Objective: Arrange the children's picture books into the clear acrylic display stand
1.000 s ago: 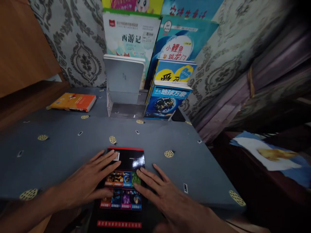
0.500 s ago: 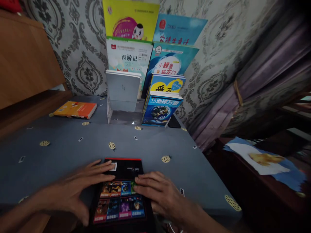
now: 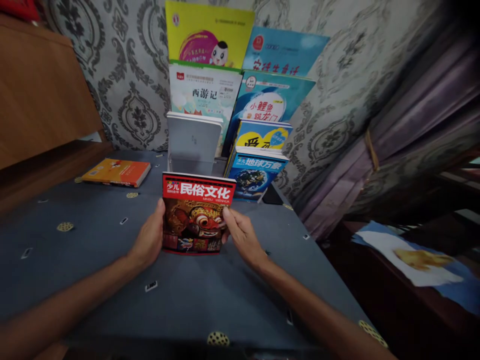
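Observation:
A red book (image 3: 193,220) with a carved mask on its cover is held nearly upright above the table, between my two hands. My left hand (image 3: 150,232) grips its left edge, thumb near the front. At the right edge, my right hand (image 3: 243,235) is closed with its thumb on the cover and the fingers behind. Just beyond the red book stands a clear book stand, its lower part hidden. Grey-covered books (image 3: 195,140) lean on the stand's left side. On its right side is a blue book (image 3: 255,175) with a globe on the cover.
Taller books, including a yellow-green one (image 3: 210,30) and a teal one (image 3: 277,95), stand behind against the patterned wall. An orange book (image 3: 116,172) lies flat at the left, near a wooden cabinet (image 3: 45,90). A purple curtain (image 3: 348,160) hangs at the right beyond the table edge.
The book was low at the table's near edge, with dark side and small pictures showing. Now it is farther forward and raised upright, red cover showing, both hands gripping its sides.

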The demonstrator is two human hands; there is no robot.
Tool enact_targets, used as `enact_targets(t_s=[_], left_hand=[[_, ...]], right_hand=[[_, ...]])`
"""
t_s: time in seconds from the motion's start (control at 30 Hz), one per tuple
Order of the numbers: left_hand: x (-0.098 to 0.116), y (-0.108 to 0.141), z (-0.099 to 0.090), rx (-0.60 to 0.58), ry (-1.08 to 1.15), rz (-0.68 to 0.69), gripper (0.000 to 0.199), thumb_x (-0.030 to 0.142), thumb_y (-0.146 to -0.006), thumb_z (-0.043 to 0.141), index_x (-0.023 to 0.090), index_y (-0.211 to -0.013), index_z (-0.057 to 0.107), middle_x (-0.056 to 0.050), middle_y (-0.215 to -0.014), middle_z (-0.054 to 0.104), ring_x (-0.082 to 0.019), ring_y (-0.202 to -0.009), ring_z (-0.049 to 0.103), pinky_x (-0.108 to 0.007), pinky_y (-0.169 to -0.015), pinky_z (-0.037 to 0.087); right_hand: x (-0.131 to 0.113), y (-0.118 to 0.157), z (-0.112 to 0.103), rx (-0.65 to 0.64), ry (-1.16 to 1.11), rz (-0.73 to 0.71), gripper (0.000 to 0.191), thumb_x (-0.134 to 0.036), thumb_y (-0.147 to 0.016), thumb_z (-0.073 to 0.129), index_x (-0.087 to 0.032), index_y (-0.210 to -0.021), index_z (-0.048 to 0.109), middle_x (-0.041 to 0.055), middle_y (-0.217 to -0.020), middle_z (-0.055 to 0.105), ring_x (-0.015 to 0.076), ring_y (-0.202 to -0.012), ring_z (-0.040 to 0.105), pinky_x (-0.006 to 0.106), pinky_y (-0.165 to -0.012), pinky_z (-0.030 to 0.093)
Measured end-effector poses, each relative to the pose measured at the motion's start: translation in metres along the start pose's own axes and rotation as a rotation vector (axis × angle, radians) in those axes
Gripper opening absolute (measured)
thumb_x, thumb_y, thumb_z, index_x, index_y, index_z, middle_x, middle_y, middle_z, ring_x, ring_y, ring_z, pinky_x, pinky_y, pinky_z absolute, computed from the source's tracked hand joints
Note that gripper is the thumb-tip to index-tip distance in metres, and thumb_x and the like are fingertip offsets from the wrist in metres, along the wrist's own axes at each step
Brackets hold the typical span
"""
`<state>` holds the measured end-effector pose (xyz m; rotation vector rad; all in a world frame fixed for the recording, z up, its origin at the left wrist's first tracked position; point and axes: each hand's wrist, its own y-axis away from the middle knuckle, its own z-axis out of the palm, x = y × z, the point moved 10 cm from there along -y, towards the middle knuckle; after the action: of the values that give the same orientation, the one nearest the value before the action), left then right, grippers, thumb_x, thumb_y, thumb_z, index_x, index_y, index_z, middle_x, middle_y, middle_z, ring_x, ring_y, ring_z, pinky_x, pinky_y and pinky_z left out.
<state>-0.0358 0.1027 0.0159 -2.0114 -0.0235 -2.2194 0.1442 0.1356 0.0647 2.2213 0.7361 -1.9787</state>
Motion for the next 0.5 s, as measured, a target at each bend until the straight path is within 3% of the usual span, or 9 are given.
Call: enact_targets(t_s=[0.13,0.3,0.5], left_hand=[[0.005,-0.021,0.000,0.062,-0.021,-0.012,0.076,0.072,-0.098,0.020,0.025,-0.149,0.049,-0.007,-0.137,0.068,-0.027,-0.133,0.059,-0.049,-0.113,0.048],[-0.007,-0.033,-0.002,0.046,-0.049,-0.039,0.076,0.070,-0.100,0.019,0.022,-0.155,0.039,-0.010,-0.143,0.062,-0.028,-0.137,0.055,-0.053,-0.112,0.049],[-0.019,-0.036,0.001,0.045,0.071,-0.089,0.074,0.071,-0.098,0.028,0.021,-0.149,0.049,-0.010,-0.135,0.069,-0.029,-0.130,0.061,-0.052,-0.112,0.049]], right_hand=[[0.015,-0.013,0.004,0.026,-0.072,0.026,0.060,-0.079,-0.085,0.052,-0.020,-0.073,0.054,-0.0039,-0.061,0.049,0.0095,-0.048,0.043,0.022,-0.041,0.038],[0.038,-0.018,0.009,0.042,-0.216,0.140,0.060,-0.079,-0.082,0.056,-0.019,-0.081,0.061,-0.0058,-0.060,0.044,0.0079,-0.047,0.032,0.020,-0.039,0.025],[0.051,-0.020,0.002,0.053,-0.278,0.220,0.065,-0.080,-0.076,0.063,-0.017,-0.090,0.068,-0.0064,-0.057,0.044,0.0061,-0.045,0.023,0.020,-0.037,0.015]])
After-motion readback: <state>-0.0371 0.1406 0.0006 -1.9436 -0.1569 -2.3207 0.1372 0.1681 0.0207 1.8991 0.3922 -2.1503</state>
